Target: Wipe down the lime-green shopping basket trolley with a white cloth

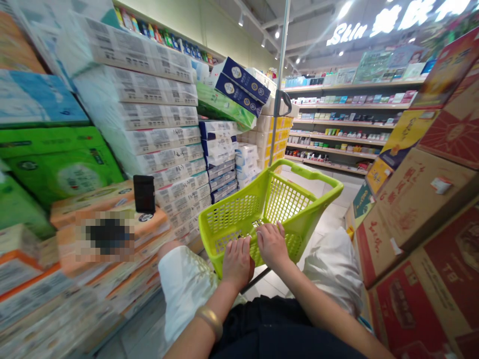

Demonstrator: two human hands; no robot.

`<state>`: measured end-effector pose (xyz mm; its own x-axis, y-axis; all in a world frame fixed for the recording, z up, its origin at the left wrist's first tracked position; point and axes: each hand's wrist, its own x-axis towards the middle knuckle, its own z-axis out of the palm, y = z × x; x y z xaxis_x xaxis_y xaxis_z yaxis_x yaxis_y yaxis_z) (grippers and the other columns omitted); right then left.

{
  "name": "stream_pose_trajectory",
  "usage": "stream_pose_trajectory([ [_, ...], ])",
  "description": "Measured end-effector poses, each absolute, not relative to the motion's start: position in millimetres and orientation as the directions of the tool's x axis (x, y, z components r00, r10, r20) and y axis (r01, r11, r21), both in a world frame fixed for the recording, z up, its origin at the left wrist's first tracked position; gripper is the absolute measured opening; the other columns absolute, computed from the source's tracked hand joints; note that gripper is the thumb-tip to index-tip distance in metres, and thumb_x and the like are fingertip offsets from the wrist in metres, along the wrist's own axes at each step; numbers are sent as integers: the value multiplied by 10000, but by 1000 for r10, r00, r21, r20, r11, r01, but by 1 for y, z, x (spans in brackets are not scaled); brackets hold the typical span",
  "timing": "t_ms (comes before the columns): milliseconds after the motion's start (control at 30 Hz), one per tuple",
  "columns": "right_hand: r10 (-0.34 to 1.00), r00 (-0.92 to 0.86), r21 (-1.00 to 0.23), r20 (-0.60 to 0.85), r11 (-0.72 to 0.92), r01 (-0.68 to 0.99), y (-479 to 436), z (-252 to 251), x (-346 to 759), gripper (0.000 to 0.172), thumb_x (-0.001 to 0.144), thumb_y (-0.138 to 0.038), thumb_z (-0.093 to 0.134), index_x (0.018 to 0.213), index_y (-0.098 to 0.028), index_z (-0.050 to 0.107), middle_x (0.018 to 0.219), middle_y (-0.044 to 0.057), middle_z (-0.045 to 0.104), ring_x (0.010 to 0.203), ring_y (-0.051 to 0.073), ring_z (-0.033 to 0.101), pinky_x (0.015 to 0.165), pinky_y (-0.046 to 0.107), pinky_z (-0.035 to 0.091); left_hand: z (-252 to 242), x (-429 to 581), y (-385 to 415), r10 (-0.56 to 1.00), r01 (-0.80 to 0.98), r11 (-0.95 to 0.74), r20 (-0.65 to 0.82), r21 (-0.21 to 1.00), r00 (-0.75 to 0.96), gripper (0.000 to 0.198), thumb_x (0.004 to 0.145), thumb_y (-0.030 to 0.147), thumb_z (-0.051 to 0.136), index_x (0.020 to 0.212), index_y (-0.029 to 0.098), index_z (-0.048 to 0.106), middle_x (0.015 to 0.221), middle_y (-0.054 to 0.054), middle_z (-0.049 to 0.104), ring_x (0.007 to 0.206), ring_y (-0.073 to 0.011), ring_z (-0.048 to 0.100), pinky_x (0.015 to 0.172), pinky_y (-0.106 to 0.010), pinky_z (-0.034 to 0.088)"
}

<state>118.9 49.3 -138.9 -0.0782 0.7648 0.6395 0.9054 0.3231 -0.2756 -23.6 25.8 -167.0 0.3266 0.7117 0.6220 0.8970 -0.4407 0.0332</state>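
A lime-green plastic shopping basket (314,197) stands in the aisle right in front of me, and nothing shows inside it. Its tall metal handle pole (279,85) rises behind it. My left hand (237,262) grips the basket's near rim, fingers curled over the edge; a gold bangle sits on that wrist. My right hand (272,245) rests beside it on the same rim, fingers curled over it too. The two hands almost touch.
Stacked tissue packs (157,119) and green and orange packages (56,164) wall the left side. A black phone (144,193) lies on an orange pack. Red and brown cartons (419,209) crowd the right. Product shelves (337,124) close the aisle's far end.
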Motion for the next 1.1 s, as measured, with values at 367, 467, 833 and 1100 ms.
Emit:
stream_pose_trajectory([
  [367, 748, 4, -270, 663, 234, 934, 60, -134, 138, 204, 931, -204, 437, 896, -226, 637, 878, 40, 655, 915, 200, 563, 1101, 388, 237, -166, -22, 25, 715, 896, -442, 620, 41, 324, 540, 713, 167, 527, 1249, 125, 479, 1036, -106, 615, 951, -261, 537, 932, -430, 398],
  [467, 749, -87, -253, 657, 328, 910, 53, -140, 117, 201, 925, -191, 438, 882, -232, 629, 874, 28, 650, 915, 186, 563, 1103, 367, 246, -166, -21, 27, 720, 898, -437, 618, 49, 316, 506, 727, 187, 522, 1228, 126, 494, 1008, -104, 611, 932, -259, 533, 920, -427, 402],
  [833, 761, -24, -266, 648, 255, 930, 60, -136, 132, 205, 936, -206, 428, 906, -237, 629, 886, 29, 656, 926, 190, 566, 1103, 400, 229, -165, -20, 27, 738, 895, -442, 593, 63, 322, 553, 714, 178, 515, 1263, 139, 464, 1045, -106, 598, 977, -268, 519, 939, -438, 387],
  [1100, 778, -88, -252, 622, 305, 919, 55, -135, 129, 195, 945, -208, 438, 935, -249, 629, 911, 13, 664, 946, 176, 574, 1123, 383, 192, -166, -21, 28, 730, 890, -452, 597, 59, 332, 558, 713, 178, 506, 1267, 135, 458, 1054, -110, 597, 987, -270, 519, 936, -435, 385],
])
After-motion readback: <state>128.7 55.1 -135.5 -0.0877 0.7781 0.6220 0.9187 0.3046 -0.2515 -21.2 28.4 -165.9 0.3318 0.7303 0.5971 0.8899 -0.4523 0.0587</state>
